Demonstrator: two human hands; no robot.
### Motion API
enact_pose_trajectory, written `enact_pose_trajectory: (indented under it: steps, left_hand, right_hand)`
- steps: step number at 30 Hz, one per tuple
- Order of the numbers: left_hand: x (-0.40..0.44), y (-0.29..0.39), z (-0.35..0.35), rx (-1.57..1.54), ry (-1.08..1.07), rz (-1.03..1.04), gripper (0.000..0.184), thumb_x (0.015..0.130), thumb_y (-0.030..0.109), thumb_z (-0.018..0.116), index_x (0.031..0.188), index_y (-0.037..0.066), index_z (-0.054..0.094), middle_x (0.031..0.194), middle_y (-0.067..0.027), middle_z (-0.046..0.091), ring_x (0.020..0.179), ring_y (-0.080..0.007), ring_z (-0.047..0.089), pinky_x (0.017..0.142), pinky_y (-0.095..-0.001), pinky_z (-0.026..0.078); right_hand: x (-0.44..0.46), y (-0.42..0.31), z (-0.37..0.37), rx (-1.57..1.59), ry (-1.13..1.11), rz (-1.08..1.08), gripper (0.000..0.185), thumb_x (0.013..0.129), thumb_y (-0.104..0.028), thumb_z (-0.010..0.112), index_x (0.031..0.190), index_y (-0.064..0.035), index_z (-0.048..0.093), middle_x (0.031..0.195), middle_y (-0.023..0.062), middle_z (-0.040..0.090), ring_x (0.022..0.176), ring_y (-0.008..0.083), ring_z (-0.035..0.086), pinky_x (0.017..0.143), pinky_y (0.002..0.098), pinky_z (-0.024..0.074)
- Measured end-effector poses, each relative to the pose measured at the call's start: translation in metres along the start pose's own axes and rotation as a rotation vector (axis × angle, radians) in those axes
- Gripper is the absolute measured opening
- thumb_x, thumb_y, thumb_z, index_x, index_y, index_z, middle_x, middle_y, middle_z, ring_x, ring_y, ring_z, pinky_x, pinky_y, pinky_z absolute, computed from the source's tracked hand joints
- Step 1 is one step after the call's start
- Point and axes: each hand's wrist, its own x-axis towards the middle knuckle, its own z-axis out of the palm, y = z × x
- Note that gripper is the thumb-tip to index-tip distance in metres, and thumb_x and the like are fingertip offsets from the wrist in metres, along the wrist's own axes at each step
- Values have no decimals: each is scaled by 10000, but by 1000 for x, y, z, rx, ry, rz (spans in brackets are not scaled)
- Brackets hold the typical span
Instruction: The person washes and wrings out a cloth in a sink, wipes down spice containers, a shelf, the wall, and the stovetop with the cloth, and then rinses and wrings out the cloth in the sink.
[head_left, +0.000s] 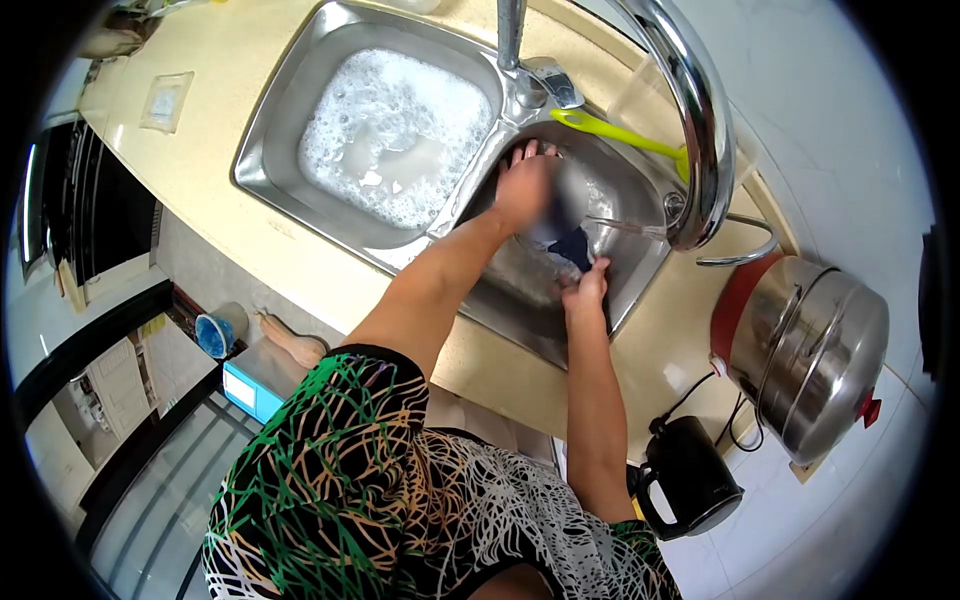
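My left hand (525, 187) is in the right sink basin (500, 300), near its back left side, with its fingers apart against the basin wall and a blurred area beside it. A dark blue cloth (572, 248) lies lower in the basin. At the cloth's right end, my right hand (586, 284) is closed on its edge. Water (625, 226) runs from the curved faucet (690, 130) beside the cloth. The left basin (268, 140) holds white suds (400, 110) and cloudy water.
A lime-green utensil (620, 133) rests behind the right basin. To the right are a steel steamer pot (810, 350) and a black kettle (690, 475). A small dish (166, 103) sits on the left counter, with a blue-fronted scale (250, 392) lower left.
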Motion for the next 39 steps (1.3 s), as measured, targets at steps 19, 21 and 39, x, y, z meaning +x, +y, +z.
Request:
enact_pose_trajectory:
  steps: [19,21,39]
  left_hand:
    - [-34,43,34,-384,-185,97,172,754,231,540,785,86,628,721,-142,597,682,-298,579,602,-407,451]
    - [-23,23,26,-310,-34,325,135,751,181,538,774,71,612,765,-122,600,691,-287,571,607,-407,448]
    - [-6,37,-90,-836,-576,306,590,571,79,753,1122,83,543,1078,-182,531,1015,-359,488,923,-376,381]
  right_hand:
    - [9,-10,26,164,-730,115,433,866,-406,464,1185,-114,466,1218,77,493,1120,226,467,953,437,359]
    - [-4,-24,39,-131,-334,-49,365,834,-298,581,1125,-90,508,1167,76,514,1082,207,480,906,377,387]
    - [-53,-64,18,-507,-441,-1162,289,697,105,435,905,19,616,833,115,625,775,188,590,769,274,444]
